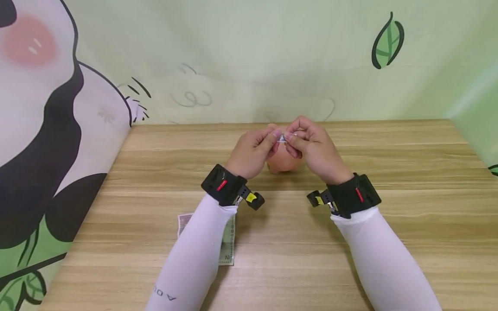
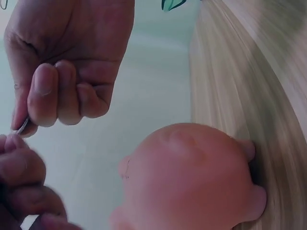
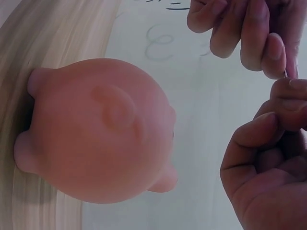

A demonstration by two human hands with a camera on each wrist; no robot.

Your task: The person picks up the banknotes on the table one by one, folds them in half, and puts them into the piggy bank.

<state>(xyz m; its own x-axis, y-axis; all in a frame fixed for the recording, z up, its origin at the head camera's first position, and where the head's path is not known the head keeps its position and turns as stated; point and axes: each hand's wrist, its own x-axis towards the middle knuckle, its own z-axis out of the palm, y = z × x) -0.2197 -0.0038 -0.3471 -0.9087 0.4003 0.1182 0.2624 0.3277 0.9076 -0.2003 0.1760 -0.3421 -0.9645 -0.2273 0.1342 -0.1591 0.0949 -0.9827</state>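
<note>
While both hands pinch it, a coin hangs above the piggy bank.

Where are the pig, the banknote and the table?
pig [image 3: 100, 129]: right wrist view, on its round body.
banknote [image 1: 227, 248]: head view, on the corner showing beside the left sleeve.
table [image 1: 389, 142]: head view, on bare wood at the right.

Even, bright light fills my head view, shadows soft beneath the arms; my wrist views blur the tabletop toward 3 o'clock.
</note>
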